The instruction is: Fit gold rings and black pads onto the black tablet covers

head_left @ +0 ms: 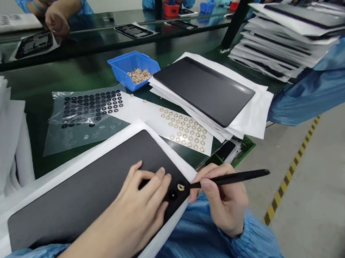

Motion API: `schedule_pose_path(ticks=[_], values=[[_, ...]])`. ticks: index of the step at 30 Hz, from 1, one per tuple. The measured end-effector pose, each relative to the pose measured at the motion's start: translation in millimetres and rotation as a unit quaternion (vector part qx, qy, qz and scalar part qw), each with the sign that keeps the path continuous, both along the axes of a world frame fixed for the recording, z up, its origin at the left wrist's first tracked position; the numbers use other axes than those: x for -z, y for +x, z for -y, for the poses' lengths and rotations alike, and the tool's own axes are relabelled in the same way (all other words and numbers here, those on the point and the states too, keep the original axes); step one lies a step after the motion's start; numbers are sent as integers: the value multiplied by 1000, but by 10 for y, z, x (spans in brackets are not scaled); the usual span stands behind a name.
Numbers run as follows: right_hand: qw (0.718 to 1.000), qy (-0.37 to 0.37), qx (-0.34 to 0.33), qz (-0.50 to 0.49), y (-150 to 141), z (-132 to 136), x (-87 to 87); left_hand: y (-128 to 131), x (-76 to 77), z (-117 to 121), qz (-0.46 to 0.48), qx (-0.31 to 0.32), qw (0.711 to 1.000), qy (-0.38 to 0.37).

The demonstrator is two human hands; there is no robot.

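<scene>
At near edge of green table [78, 68]: white sheet [0, 237], likely as scratch protection, under matte, dark-grey, round-cornered panel [85, 192]. Left hand [147, 196]: fingers slightly parted on panel, gripping nothing, apparently for steadiness. Right hand [229, 199]: fingers closed around slim black tool [236, 177], tip near gold ring [180, 187].

Bin [133, 69] behind panel [85, 181] — sheet [157, 126] between.
</scene>
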State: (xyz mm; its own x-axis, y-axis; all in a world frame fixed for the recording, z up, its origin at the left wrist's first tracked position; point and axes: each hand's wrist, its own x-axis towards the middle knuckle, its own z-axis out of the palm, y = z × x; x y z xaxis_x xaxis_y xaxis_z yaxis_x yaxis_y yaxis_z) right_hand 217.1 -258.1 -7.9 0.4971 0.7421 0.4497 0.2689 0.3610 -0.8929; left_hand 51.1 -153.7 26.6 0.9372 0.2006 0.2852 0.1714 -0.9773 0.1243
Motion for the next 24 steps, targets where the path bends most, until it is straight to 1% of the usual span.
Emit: schedule_pose_path(ticks=[3,5,7,9,11,12,14,16,17,18,19,21,24], values=[[999,2,-41,2,5,28,-34,-53,-14,-133,8,1,1000,-4],[998,12,-67,-17,22,24,-116,-79,-22,-193,8,3,1000,-4],[997,28,-68,-2,76,-53,-255,-96,-28,-218,4,1,1000,-10],[996,35,-50,64,172,-259,-436,-107,-37,-220,2,0,1000,-23],[989,28,-31,140,292,-626,-625,-117,-51,-216,-1,5,999,-44],[986,29,-17,165,349,-865,-711,-123,-59,-213,-1,5,998,-56],[980,65,4,186,441,-1408,-841,-136,-70,-210,0,0,997,-76],[972,95,20,214,496,-1957,-902,-146,-72,-208,3,-7,996,-84],[967,96,31,235,513,-2204,-906,-150,-70,-209,7,-8,996,-85],[962,74,35,262,525,-2423,-897,-153,-67,-210,12,-9,996,-84],[955,40,31,292,534,-2607,-879,-156,-64,-211,18,-10,996,-82],[949,4,19,315,552,-2865,-838,-163,-59,-211,27,-9,996,-80],[950,-7,15,313,585,-3026,-847,-173,-61,-195,26,-6,996,-86]])
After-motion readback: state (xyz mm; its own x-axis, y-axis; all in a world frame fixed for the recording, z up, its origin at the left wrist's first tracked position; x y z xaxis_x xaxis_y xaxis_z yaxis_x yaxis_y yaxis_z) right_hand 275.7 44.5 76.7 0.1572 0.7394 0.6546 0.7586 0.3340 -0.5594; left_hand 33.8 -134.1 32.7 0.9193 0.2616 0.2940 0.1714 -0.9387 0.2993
